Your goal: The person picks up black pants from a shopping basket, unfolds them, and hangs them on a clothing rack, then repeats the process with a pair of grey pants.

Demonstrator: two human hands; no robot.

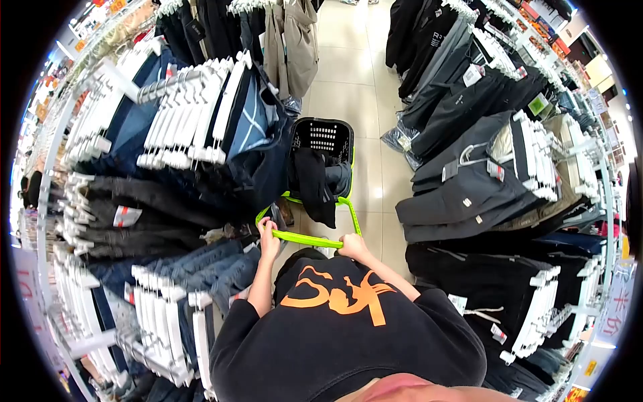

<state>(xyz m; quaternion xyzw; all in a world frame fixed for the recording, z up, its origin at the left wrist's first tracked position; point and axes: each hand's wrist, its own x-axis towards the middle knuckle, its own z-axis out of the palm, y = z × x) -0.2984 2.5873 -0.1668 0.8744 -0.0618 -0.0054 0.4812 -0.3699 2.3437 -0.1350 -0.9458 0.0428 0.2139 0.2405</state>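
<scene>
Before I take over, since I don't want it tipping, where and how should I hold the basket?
Probably by its green handle bar, from the near side: it runs straight and bare between the left hand and right hand, while a black garment hangs from the basket.

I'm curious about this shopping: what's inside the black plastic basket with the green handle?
The basket holds a black cloth garment, draped over its near edge, beside a dark-grey cloth item. Anything beneath them is covered.

Clothes shop, hangers (179,114) w/ blk trousers (462,273), tags (127,216)
</scene>
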